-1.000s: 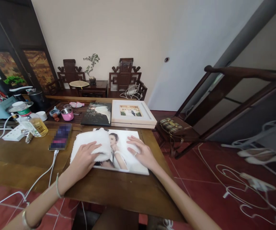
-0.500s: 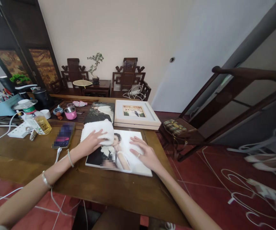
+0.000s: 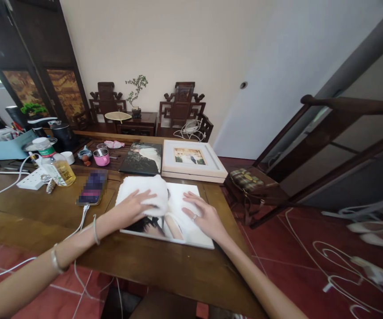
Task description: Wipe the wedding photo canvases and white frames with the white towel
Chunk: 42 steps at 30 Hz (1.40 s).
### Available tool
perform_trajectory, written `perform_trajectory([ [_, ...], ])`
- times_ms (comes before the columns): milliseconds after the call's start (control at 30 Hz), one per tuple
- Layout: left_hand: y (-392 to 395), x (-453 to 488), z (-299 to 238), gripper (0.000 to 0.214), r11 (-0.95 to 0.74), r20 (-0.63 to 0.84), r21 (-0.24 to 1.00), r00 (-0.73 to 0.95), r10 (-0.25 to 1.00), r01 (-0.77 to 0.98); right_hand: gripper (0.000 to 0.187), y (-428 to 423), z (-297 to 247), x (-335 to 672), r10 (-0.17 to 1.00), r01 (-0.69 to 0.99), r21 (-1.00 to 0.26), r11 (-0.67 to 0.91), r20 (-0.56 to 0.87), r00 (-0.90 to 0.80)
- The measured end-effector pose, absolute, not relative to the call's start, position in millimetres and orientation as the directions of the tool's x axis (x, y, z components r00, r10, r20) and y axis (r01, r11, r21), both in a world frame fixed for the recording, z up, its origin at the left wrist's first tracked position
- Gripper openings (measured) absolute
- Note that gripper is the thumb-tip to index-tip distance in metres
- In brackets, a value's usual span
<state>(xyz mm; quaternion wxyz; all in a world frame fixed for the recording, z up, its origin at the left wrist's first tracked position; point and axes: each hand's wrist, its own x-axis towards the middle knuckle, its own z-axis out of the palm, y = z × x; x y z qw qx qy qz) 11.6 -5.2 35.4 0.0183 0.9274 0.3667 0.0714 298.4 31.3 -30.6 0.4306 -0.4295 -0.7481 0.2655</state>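
A white towel (image 3: 158, 195), folded thick, lies over the upper left part of a wedding photo panel (image 3: 191, 235) on the wooden table. My left hand (image 3: 133, 208) rests on the towel with its fingers spread, pressing it from above. The towel hides much of the picture, including the head of the figure in white. On the panel's right side lies my right hand (image 3: 205, 217), fingers apart, a ring on one of them. A dark photo album or panel (image 3: 141, 159) and a pale box with a framed photo (image 3: 193, 159) lie just beyond.
On the left are a phone (image 3: 92, 188) on a cable, a bottle of yellow liquid (image 3: 58, 166), a power strip (image 3: 32, 178) and a pink cup (image 3: 101, 157). A wooden chair (image 3: 311, 150) with a plaid bag (image 3: 248, 179) stands right of the table.
My left hand and the towel have moved right and toward me across the photo, covering more of it. My right hand stays on the panel. The view has shifted slightly.
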Motion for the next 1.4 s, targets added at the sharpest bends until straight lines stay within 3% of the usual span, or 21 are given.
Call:
perform_trajectory([
  [167, 54.1, 2.9, 30.9, 0.039, -0.732, 0.153, 0.082, 0.717, 0.680, 0.676, 0.029, 37.1, -34.3, 297.4, 0.877, 0.377, -0.792, 0.480, 0.418, -0.238],
  [300, 58.0, 5.8, 27.4, 0.040, -0.708, 0.109, 0.054, 0.701, 0.705, 0.704, 0.030, 39.9, -37.6, 294.2, 0.899, 0.373, -0.818, 0.438, 0.403, -0.172],
  [433, 19.3, 14.2, 31.7, 0.041, -0.704, 0.049, 0.033, 0.702, 0.710, 0.709, 0.029, 39.4, -38.4, 292.9, 0.896, 0.384, -0.810, 0.444, 0.409, -0.174],
  [567, -47.1, 24.4, 36.8, 0.037, -0.780, 0.039, 0.032, 0.779, 0.626, 0.625, 0.028, 38.0, -36.8, 292.0, 0.899, 0.400, -0.805, 0.438, 0.404, -0.170],
  [733, -96.0, 33.6, 39.2, 0.021, -0.821, 0.062, 0.066, 0.819, 0.570, 0.567, 0.028, 37.4, -35.0, 291.0, 0.895, 0.399, -0.801, 0.446, 0.406, -0.186],
  [933, -22.4, 29.7, 40.4, 0.041, -0.797, 0.037, 0.058, 0.797, 0.603, 0.601, 0.028, 37.0, -34.0, 293.8, 0.883, 0.416, -0.779, 0.469, 0.419, -0.211],
  [1133, 51.6, 31.7, 45.2, 0.032, -0.745, 0.118, 0.023, 0.738, 0.664, 0.667, 0.028, 37.8, -35.5, 294.0, 0.873, 0.430, -0.760, 0.488, 0.440, -0.212],
  [1400, -18.5, 22.6, 41.4, 0.036, -0.760, 0.047, 0.067, 0.759, 0.650, 0.647, 0.027, 37.7, -36.3, 292.2, 0.875, 0.435, -0.761, 0.482, 0.441, -0.197],
])
